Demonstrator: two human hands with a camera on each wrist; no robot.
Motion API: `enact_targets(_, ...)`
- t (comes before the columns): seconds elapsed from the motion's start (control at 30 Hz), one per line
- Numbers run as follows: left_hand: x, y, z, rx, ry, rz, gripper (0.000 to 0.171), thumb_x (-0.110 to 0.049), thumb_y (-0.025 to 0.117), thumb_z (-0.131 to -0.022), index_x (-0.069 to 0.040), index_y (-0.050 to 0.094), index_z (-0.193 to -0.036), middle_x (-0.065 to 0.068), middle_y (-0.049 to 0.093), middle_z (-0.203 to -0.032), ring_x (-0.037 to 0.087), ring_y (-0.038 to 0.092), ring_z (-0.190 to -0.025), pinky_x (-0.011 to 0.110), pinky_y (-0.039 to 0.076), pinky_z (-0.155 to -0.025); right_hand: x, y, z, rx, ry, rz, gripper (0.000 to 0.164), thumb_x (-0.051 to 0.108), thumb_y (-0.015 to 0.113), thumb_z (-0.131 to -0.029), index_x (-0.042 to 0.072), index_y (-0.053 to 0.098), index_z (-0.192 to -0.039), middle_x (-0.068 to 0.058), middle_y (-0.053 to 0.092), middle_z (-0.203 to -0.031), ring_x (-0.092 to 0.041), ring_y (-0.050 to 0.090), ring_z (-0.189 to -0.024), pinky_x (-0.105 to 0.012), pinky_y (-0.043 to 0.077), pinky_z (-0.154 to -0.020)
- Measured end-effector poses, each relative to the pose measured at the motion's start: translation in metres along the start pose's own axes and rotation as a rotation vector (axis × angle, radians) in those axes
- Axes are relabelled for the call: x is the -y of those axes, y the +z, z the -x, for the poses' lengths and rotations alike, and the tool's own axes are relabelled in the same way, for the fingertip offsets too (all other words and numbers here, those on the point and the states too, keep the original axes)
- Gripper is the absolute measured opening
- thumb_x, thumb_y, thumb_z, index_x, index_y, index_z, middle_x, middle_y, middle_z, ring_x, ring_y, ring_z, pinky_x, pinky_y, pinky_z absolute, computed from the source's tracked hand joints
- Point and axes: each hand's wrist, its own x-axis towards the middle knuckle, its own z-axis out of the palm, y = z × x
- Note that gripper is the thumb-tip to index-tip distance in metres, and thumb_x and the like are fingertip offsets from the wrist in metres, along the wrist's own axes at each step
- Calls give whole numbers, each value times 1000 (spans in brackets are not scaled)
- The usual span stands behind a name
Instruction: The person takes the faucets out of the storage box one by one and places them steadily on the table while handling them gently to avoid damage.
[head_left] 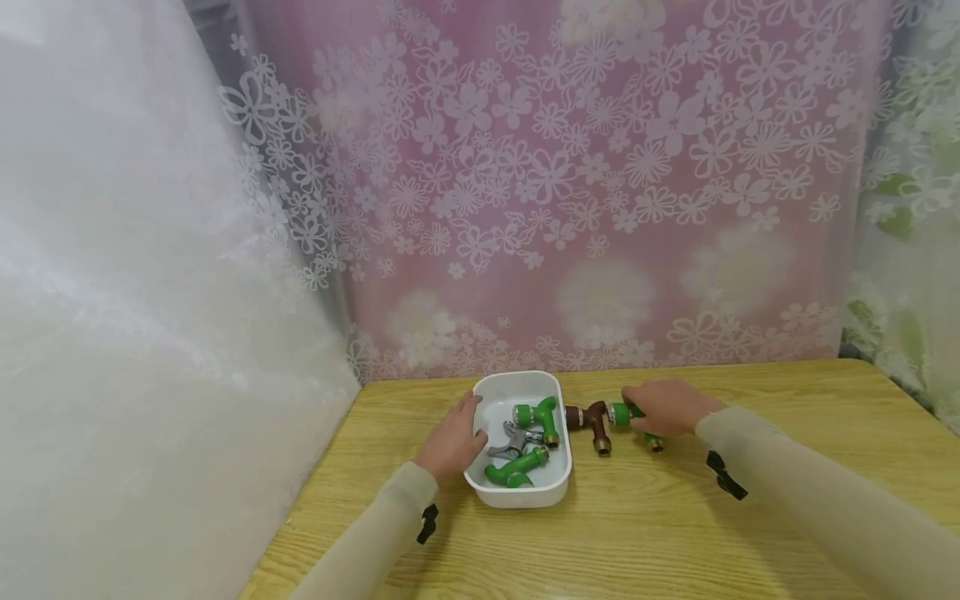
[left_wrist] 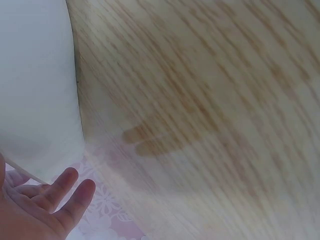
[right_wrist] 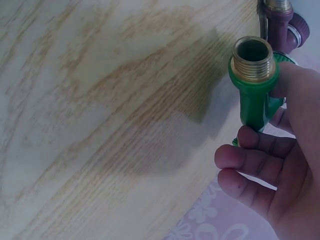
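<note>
Right hand (head_left: pixel 670 407) pinches a green tap (right_wrist: pixel 253 102), lower right of centre in the head view, its threaded outlet (right_wrist: pixel 252 67) left clear, probably for a light hold; left hand (head_left: pixel 452 439), fingers loosely extended, rests at the rim of the tray (head_left: pixel 522 500), lower centre, apparently steadying it; brown tap (head_left: pixel 598 419) on the worktop (head_left: pixel 637 533) between tray and green tap; other fittings (head_left: pixel 550 423) inside, presumably to stay together.

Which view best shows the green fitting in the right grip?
Right wrist: the green fitting appears large, its threaded end visible. Head shows it small, partly covered by the right grip; left wrist shows none of it.
</note>
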Motion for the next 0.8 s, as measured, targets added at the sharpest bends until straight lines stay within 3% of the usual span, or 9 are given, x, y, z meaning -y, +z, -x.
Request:
enact_targets(0.37, 0, 1, 0, 2, -4, 0, 61, -25, 55, -99, -10, 35, -154, 12, 26, -166, 35, 40, -145, 55, 41, -112, -4, 8, -4, 0, 12, 8, 21, 31, 70, -94, 15, 60, -102, 5, 56, -75, -12, 48, -62, -32, 40, -56)
enact_targets(0.8, 1, 2, -3, -5, 12, -4, 60, -24, 56, -99, -9, 36, -154, 14, 26, -166, 35, 41, -144, 54, 44, -110, -2, 10, -10, 15, 27, 1, 26, 32, 69, -94, 13, 61, -110, 6, 52, -71, -12, 45, -61, -32, 34, -56)
